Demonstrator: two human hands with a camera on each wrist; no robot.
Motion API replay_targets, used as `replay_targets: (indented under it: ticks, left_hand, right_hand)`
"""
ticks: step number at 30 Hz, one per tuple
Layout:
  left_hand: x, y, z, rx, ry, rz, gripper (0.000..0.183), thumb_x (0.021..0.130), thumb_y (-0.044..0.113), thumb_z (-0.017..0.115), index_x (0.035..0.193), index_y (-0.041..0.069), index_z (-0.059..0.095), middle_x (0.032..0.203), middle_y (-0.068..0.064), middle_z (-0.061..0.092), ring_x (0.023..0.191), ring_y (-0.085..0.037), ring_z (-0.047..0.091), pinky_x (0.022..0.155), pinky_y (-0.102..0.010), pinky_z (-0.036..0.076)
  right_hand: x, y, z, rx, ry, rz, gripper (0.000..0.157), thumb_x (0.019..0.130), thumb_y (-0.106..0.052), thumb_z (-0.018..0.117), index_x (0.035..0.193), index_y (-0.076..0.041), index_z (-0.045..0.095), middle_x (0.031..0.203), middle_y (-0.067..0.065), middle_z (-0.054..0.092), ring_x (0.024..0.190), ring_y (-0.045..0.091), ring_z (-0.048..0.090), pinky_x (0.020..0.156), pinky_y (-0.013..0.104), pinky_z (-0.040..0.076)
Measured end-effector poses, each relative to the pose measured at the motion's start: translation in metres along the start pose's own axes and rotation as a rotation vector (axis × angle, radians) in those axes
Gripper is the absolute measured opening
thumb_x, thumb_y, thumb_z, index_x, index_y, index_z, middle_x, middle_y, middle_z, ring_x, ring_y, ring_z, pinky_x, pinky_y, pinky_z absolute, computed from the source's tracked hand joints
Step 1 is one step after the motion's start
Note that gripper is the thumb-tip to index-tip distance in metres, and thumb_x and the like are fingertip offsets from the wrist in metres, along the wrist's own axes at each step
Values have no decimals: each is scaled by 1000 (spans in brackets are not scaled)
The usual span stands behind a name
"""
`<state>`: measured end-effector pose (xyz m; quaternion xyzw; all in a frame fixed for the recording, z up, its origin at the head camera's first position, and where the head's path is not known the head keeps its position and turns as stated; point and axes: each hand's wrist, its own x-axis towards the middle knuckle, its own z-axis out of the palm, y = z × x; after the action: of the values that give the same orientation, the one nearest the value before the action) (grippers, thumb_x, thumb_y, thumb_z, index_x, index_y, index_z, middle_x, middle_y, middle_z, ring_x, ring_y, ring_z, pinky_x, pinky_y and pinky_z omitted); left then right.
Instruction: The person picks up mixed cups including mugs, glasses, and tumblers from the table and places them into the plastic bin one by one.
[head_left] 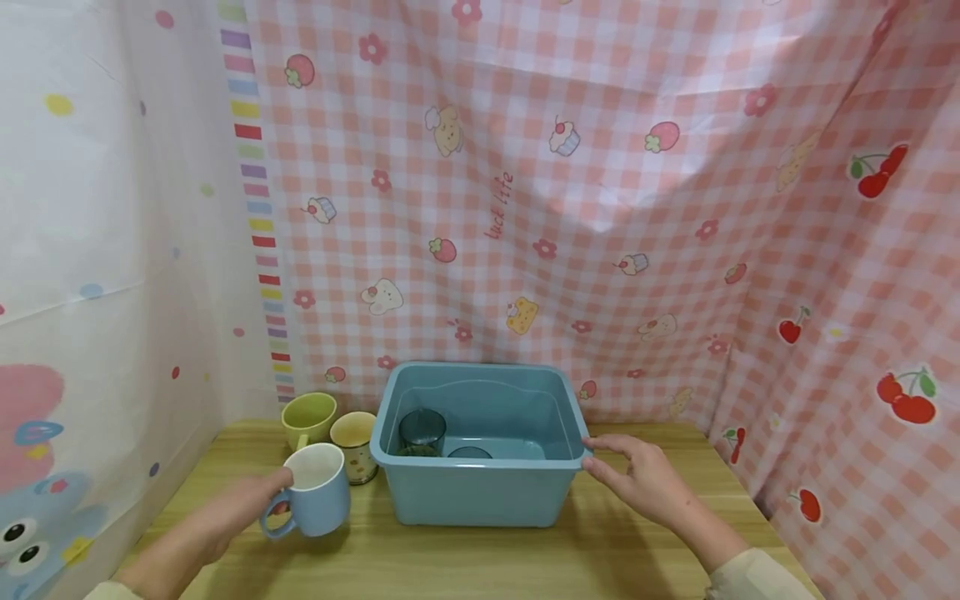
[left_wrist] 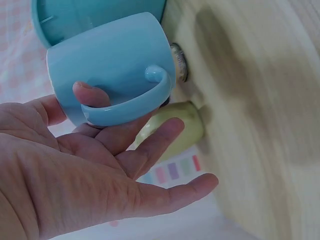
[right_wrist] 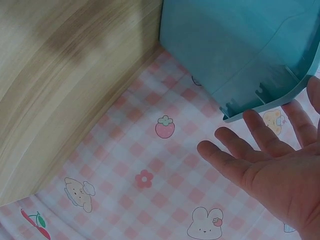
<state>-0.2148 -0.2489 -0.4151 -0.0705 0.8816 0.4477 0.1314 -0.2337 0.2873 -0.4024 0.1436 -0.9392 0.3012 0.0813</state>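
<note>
Pink checked cloth behind wooden bench | head: left grip clamped on blue mug, held above the bench left of teal bin; green cup and yellow cup just beyond | left wrist: fingertip inside handle loop, two fingers stretched free | right wrist: right grip, fingers apart, touching bin rim
</note>
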Motion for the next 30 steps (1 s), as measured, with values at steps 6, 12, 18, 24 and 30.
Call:
replay_targets:
  ticks: [6,12,18,24,30]
  left_hand:
    - [-10,15,-21,17,7,4,40,95,40,40,71,16,60,85,1,63,107,-25,50,90,-49,38]
    - [-20,38,-48,23,7,10,41,97,43,38,75,18,64,88,2,64,118,-33,45,96,-55,38]
    - [-26,62,-68,17,3,43,44,97,44,37,76,19,66,98,0,62,122,-35,42,97,-55,38]
    - [-28,89,-71,5,-12,56,46,98,47,36,73,19,62,102,-3,58,114,-32,43,81,-46,38]
    - [-22,120,-64,-27,-58,81,43,99,44,36,72,18,55,87,0,60,125,-34,43,88,-68,39]
  right_hand:
    - [1,1,2,10,-4,3,48,91,-55,62,126,-24,67,130,1,67,52,4,39,70,25,49]
    - [1,1,2,7,19,-17,45,91,-52,64,125,-23,68,128,1,68,65,5,48,76,33,53]
    - [2,2,2,-3,41,-29,43,90,-51,66,123,-23,69,126,-1,69,76,8,54,78,34,54]
    - [2,2,2,-5,46,-33,43,90,-51,66,123,-23,69,126,-1,70,76,8,54,80,35,54]
    - [2,2,2,-4,38,-20,45,90,-54,64,123,-24,69,127,0,69,81,10,55,80,37,55]
